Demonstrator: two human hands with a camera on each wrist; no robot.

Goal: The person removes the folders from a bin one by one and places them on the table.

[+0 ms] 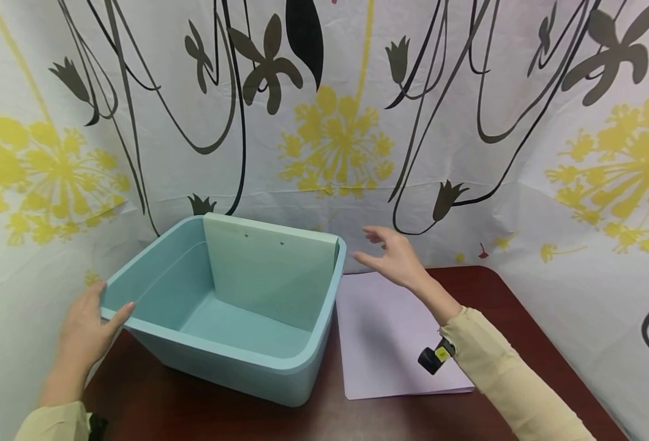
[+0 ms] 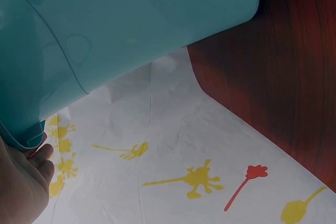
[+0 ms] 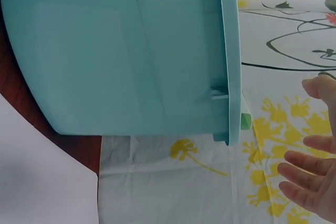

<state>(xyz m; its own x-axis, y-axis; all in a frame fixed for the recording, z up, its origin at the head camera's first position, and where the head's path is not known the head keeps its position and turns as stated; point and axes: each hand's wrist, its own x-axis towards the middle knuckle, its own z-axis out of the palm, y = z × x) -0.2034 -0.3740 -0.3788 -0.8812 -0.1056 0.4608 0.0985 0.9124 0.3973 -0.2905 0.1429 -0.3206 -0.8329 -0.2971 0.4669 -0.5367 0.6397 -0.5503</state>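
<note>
the blue tub [image 1: 236, 370] sits on the left part of the dark red-brown table [image 1: 484, 291], turned at an angle. the left hand [image 1: 82, 331] grips its near left corner, thumb over the rim and the other fingers round the outside. inside, a pale green panel [image 1: 272, 269] with two small dark dots stands against the far wall, its top edge at the rim. the right hand [image 1: 393, 260] is empty, fingers parted and loosely bent, held in the air just right of the tub. below it, pale lilac sheets [image 1: 379, 349] lie on the table beside the tub. flower-patterned cloth [image 1: 324, 55] hangs behind.
</note>
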